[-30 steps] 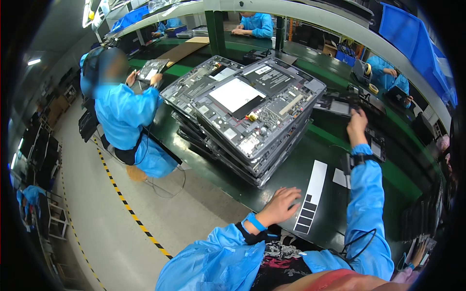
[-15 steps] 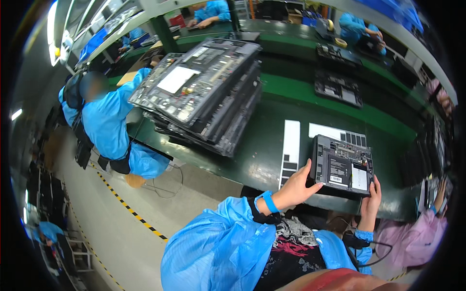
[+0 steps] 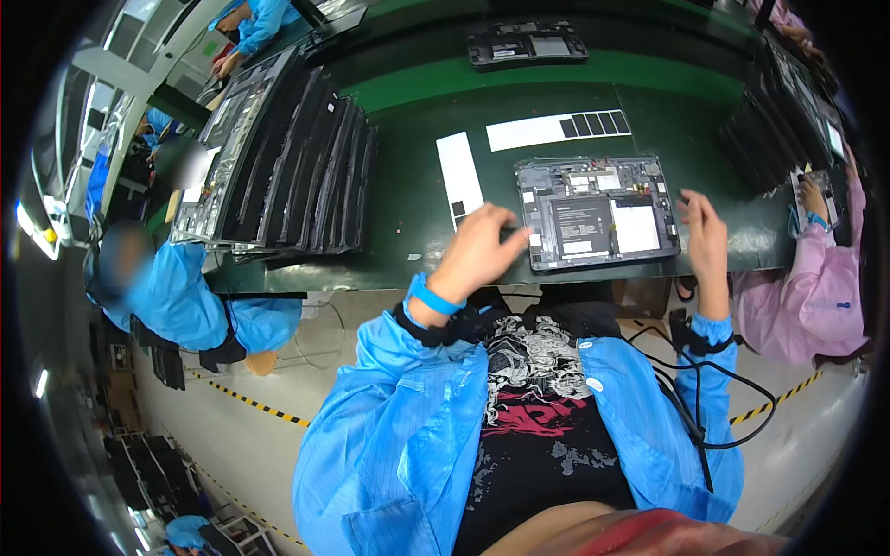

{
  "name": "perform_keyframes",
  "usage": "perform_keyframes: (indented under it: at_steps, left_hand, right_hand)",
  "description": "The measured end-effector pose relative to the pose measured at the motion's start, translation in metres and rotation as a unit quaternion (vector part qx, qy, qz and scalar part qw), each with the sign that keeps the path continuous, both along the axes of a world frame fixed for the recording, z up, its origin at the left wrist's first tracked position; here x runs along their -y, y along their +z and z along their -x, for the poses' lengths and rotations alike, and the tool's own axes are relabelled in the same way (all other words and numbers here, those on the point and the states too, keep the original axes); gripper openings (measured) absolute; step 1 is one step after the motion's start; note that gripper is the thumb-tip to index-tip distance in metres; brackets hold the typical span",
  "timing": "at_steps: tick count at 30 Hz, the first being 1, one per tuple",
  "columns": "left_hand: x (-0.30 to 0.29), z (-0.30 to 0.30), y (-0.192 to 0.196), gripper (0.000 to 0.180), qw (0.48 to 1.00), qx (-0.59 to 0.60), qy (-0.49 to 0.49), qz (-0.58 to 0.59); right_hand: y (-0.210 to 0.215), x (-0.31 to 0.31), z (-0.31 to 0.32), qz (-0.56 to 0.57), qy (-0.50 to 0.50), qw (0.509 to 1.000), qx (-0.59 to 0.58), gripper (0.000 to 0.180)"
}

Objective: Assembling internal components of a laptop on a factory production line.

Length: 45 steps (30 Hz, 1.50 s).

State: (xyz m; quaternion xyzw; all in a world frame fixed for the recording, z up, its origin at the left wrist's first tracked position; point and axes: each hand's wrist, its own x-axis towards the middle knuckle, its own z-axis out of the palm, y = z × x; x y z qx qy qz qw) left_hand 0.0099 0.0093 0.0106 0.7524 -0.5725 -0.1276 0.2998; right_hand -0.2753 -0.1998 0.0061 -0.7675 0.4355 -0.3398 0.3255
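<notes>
A tablet-like device with its cover off (image 3: 582, 225) lies flat near the table's front edge, showing a black battery, a white label and a circuit board. My left hand (image 3: 477, 246) is beside its left side, thumb and fingers apart, by the lower end of a white strip with black pieces (image 3: 458, 169). Past the device's right side, my right hand (image 3: 706, 232) is raised with its fingers loosely spread, holding nothing. Behind the device lies a second white strip (image 3: 524, 134) with a row of black rectangles at its right end.
A tall stack of similar opened devices (image 3: 306, 167) stands on the green table (image 3: 408, 213) at left. Another opened device (image 3: 528, 44) lies farther back. More are stacked at right (image 3: 779, 120), near a person in pink (image 3: 788, 296). People in blue are at left.
Both hands have let go of the device, which now rests flat on the table. My view has turned, so the stack appears farther left.
</notes>
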Motion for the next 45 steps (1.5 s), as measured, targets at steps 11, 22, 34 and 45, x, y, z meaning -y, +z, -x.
perform_keyframes:
  at_steps: [11, 22, 34, 45]
  left_hand:
    - [0.162, -0.036, -0.010, 0.056, 0.990, 0.102, -0.078, -0.062]
    - [0.194, -0.025, -0.017, 0.077, 0.961, 0.130, -0.092, -0.227]
    - [0.194, -0.027, -0.012, 0.076, 0.962, 0.112, -0.093, -0.230]
    - [0.198, -0.021, -0.012, 0.072, 0.961, 0.130, -0.092, -0.224]
  right_hand:
    - [-0.005, 0.089, -0.146, -0.195, 0.161, 0.950, 0.184, 0.030]
    - [-0.030, 0.109, -0.169, -0.200, 0.106, 0.963, 0.147, 0.030]
    - [-0.019, 0.099, -0.173, -0.070, 0.112, 0.990, 0.040, 0.023]
    - [-0.031, 0.114, -0.173, -0.096, 0.087, 0.979, 0.158, 0.020]
